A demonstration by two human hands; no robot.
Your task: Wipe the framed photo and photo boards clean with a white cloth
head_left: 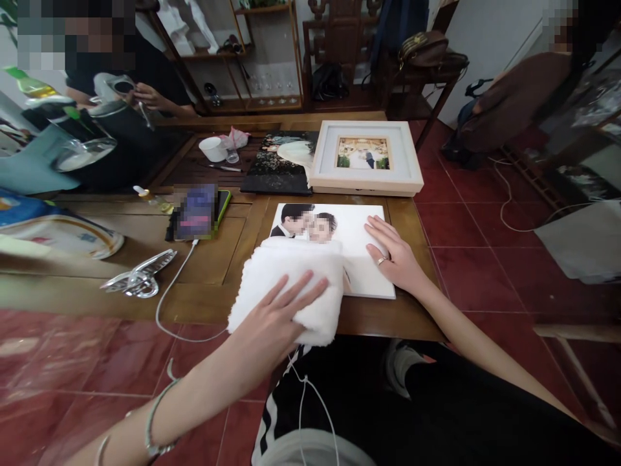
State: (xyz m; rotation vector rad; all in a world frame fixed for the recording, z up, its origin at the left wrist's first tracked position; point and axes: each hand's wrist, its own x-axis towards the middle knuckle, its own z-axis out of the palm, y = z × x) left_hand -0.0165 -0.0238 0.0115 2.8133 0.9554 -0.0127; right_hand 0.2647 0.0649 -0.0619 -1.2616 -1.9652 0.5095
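A white photo panel point(356, 259), printed with two people in portrait, lies at the table's front edge. Over its left part and beyond its lower left edge spreads a folded white towel point(291, 265). My left hand point(286, 310) rests on top of this towel with its fingers spread; the thumb is hidden. On the panel's right side my right hand point(392, 252), wearing a ring, lies flat with fingers stretched out. The towel covers the lower left of the portrait.
Behind the panel are a white-framed picture point(320, 155) and a dark photo print point(276, 162). To the left lie a phone point(196, 213) with a white cable, a silver hair claw point(140, 275) and a dropper bottle point(152, 199). Another person point(169, 84) sits across the table.
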